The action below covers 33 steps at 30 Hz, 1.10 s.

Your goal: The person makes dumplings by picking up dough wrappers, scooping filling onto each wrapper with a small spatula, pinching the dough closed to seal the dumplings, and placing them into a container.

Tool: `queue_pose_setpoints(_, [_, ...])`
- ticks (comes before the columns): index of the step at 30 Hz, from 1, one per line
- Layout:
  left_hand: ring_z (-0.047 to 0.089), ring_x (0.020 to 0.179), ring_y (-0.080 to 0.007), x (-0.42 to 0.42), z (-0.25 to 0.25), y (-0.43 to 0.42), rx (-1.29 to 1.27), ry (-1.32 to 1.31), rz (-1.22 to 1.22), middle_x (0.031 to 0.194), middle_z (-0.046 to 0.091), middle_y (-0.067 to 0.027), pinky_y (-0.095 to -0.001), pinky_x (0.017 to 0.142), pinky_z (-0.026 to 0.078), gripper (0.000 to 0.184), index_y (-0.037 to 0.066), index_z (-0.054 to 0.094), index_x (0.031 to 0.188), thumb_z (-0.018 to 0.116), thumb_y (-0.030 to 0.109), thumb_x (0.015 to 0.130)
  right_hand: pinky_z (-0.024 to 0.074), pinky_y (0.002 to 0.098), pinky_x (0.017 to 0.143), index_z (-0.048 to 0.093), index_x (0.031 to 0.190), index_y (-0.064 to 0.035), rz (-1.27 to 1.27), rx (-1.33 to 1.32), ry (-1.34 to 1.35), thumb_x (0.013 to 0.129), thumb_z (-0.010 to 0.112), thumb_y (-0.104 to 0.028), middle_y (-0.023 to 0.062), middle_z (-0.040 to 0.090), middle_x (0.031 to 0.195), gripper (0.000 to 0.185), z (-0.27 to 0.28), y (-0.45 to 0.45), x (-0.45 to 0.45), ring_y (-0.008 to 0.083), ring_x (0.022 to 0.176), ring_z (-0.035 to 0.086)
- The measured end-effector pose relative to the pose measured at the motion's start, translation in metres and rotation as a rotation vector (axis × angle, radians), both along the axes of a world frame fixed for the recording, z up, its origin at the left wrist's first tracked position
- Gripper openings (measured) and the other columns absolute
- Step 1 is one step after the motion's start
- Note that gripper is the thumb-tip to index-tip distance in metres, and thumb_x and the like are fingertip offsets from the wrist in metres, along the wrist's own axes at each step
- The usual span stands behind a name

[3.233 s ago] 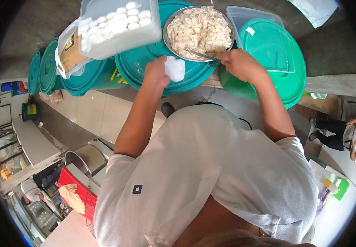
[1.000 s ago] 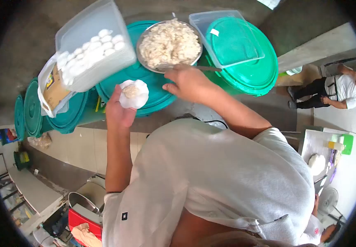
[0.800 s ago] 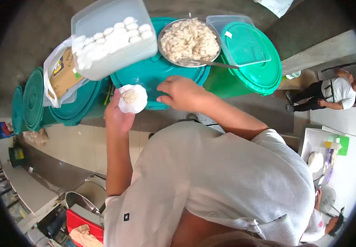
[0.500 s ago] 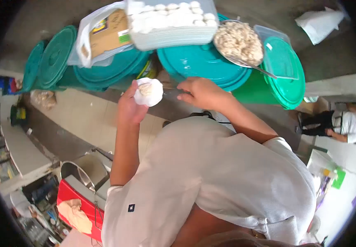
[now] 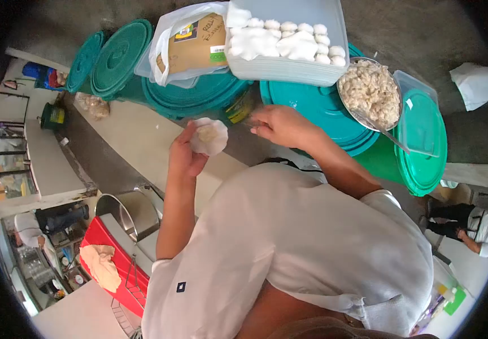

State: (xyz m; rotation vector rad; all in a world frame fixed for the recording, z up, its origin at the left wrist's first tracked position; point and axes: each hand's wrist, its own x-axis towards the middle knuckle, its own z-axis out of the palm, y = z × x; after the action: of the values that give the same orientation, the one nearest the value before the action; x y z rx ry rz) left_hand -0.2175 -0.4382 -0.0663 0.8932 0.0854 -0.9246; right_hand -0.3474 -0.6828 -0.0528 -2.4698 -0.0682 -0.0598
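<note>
In my left hand (image 5: 186, 153) lies a thin round white dough wrapper (image 5: 219, 137), its edge ruffled, with a dab of pale filling (image 5: 207, 133) at the centre. My fingers and thumb support it from below and at the side. Just to the right, apart from the wrapper, is my right hand (image 5: 284, 125), thumb and fingers pinched together; a thin blurred thing seems to show at the fingertips. Ahead stands a metal bowl of pale chunky filling (image 5: 370, 93) with a spoon (image 5: 392, 140) leaning out. Beside it, a clear plastic container (image 5: 283, 68) holds rows of white dough pieces (image 5: 289, 27).
Green lidded buckets (image 5: 121, 59) line the far side, and the bowl and container rest on teal lids (image 5: 289, 101). A bagged cardboard box (image 5: 199, 42) sits left of the container. Behind left are a metal pot (image 5: 131, 212) and a red cooler (image 5: 100, 240). Other people (image 5: 478, 226) stand farther off.
My view has turned, so the buckets, bowl and container sit farther right in the picture. The wrapper has tilted slightly in my left hand, and my right fingertips have drawn closer together.
</note>
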Motion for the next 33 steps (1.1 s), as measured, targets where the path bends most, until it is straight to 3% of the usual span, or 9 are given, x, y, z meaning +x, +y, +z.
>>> queue_pose_setpoints(5, [0.062,0.108,-0.0313,0.017,0.007,-0.027,0.037,0.028,0.006,0.115,0.065,-0.015,-0.0464,0.098,0.047,0.038,0.0,0.059,0.117,0.043,0.03,0.102,0.0492,0.0489,0.075,0.065,0.098,-0.0017,-0.051,0.047,-0.025,0.09,0.061,-0.031,0.0193,0.065,0.09,0.031,0.006,-0.036,-0.003,0.0403,0.085,0.061])
queue_pose_setpoints(7, [0.062,0.108,-0.0307,0.02,0.008,-0.043,-0.004,0.013,0.003,0.116,0.064,-0.0145,-0.0466,0.095,0.05,0.036,-0.001,0.058,0.117,0.046,0.029,0.101,0.051,0.0334,0.074,0.066,0.104,-0.0032,-0.195,0.307,-0.02,0.09,0.065,-0.021,0.0114,0.069,0.09,0.023,0.021,-0.052,-0.012,0.0218,0.083,0.065])
queue_pose_setpoints(11, [0.062,0.108,-0.0305,0.024,0.013,-0.068,0.02,0.05,-0.018,0.116,0.064,-0.0142,-0.0469,0.095,0.05,0.035,-0.002,0.058,0.116,0.047,0.028,0.101,0.0487,0.0245,0.074,0.068,0.102,-0.0036,-0.56,0.464,-0.421,0.092,0.062,-0.014,-0.0002,0.066,0.086,0.016,0.037,-0.103,-0.026,0.008,0.081,0.058])
queue_pose_setpoints(12, [0.062,0.108,-0.0304,0.025,0.017,-0.074,0.059,0.033,-0.014,0.116,0.064,-0.0142,-0.0468,0.094,0.051,0.036,-0.002,0.058,0.116,0.047,0.028,0.101,0.0485,0.0246,0.073,0.068,0.101,-0.0018,-0.698,0.406,-0.441,0.091,0.061,-0.014,0.0016,0.067,0.086,0.017,0.049,-0.116,-0.027,0.0086,0.08,0.058])
queue_pose_setpoints(13, [0.062,0.108,-0.0303,0.026,0.018,-0.078,0.096,0.013,-0.011,0.116,0.064,-0.0142,-0.0466,0.094,0.051,0.036,-0.002,0.058,0.116,0.047,0.029,0.101,0.0513,0.0325,0.07,0.068,0.101,-0.003,-0.821,0.365,-0.492,0.089,0.062,-0.021,0.0137,0.068,0.085,0.023,0.051,-0.132,-0.026,0.0213,0.075,0.064])
queue_pose_setpoints(18, [0.062,0.108,-0.0298,0.047,0.011,-0.089,0.029,0.001,-0.142,0.115,0.065,-0.0144,-0.0463,0.094,0.051,0.037,-0.002,0.058,0.117,0.047,0.029,0.101,0.0523,0.0409,0.076,0.069,0.104,-0.0024,-1.072,0.112,-0.317,0.082,0.065,-0.038,0.0204,0.069,0.091,0.042,0.031,-0.207,-0.01,0.035,0.083,0.068])
queue_pose_setpoints(25, [0.06,0.114,-0.0316,0.096,0.001,-0.075,-0.112,0.012,-0.277,0.121,0.063,-0.0159,-0.0486,0.101,0.046,0.038,-0.001,0.058,0.12,0.049,0.029,0.099,0.0522,0.045,0.085,0.071,0.096,-0.0027,-1.088,-0.215,-0.033,0.075,0.064,-0.032,0.0234,0.068,0.098,0.036,0.03,-0.231,0.028,0.0396,0.093,0.066])
queue_pose_setpoints(32, [0.059,0.114,-0.0317,0.124,0.0,-0.063,-0.02,0.024,-0.21,0.122,0.062,-0.016,-0.0471,0.1,0.046,0.04,-0.002,0.055,0.123,0.043,0.03,0.102,0.0527,0.044,0.085,0.07,0.094,0.0001,-1.082,-0.127,-0.021,0.076,0.063,-0.029,0.024,0.068,0.097,0.036,0.03,-0.245,0.031,0.0392,0.092,0.066])
queue_pose_setpoints(33, [0.059,0.115,-0.0317,0.126,-0.002,-0.059,-0.051,0.03,-0.221,0.123,0.061,-0.016,-0.0468,0.1,0.047,0.04,-0.003,0.055,0.123,0.044,0.03,0.102,0.0526,0.0437,0.078,0.069,0.094,0.0012,-0.953,-0.349,-0.023,0.076,0.06,-0.029,0.0245,0.068,0.092,0.036,0.031,-0.251,0.027,0.0386,0.085,0.066])
